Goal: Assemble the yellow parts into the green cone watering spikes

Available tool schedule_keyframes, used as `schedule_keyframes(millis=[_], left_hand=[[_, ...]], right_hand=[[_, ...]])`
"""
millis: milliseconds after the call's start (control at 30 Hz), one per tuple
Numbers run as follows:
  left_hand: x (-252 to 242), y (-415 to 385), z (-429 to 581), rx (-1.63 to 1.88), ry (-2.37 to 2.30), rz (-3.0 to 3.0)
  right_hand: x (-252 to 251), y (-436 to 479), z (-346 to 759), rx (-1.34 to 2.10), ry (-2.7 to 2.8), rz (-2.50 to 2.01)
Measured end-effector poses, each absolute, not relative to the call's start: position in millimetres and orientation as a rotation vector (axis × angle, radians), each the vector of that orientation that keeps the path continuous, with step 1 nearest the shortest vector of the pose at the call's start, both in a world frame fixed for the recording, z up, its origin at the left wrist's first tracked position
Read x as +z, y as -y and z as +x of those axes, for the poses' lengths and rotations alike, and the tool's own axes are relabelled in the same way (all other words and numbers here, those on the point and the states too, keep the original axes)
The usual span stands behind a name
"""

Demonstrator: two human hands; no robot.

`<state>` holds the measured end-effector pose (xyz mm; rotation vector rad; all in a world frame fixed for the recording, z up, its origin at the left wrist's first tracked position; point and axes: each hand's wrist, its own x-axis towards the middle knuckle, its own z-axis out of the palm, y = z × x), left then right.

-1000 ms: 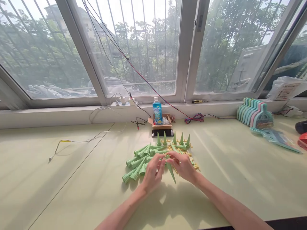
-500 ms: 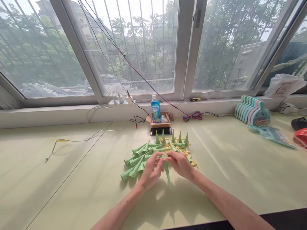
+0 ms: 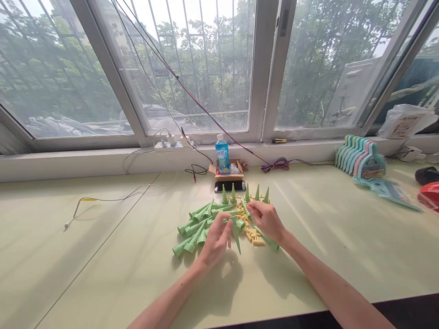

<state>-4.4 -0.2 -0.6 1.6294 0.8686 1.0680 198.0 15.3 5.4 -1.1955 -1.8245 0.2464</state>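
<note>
My left hand (image 3: 215, 238) grips a green plastic cone spike (image 3: 236, 233) by its wide end, tip pointing down toward me. My right hand (image 3: 265, 219) has its fingers pinched over the scatter of small yellow plastic pieces (image 3: 252, 234); what it holds I cannot make out. A pile of green cone spikes (image 3: 197, 224) lies on its side just left of my hands. Several more green spikes (image 3: 246, 193) stand upright in a row behind the yellow pieces.
A blue drink bottle (image 3: 222, 156) stands by a small cardboard box (image 3: 230, 172) with a dark phone (image 3: 229, 186) in front. Cables (image 3: 103, 199) trail across the pale green table (image 3: 343, 242). Stacked pastel plastic items (image 3: 360, 160) sit at the right, red and black objects beyond.
My right hand let go of the spike and moved away to the right and back, over the yellow pieces. My left hand keeps the spike, now held alone.
</note>
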Motion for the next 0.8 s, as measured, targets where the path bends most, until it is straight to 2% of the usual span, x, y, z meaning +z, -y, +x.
schedule_keyframes(millis=[300, 800], left_hand=[[0.3, 0.1, -2.9, 1.07, -0.843, 1.665], [2.8, 0.7, -3.3, 1.027, -0.893, 1.633]], right_hand=[[1.7, -15.4, 199.2, 0.17, 2.086, -1.463], [0.9, -16.3, 197.9, 0.256, 2.179, -1.585]])
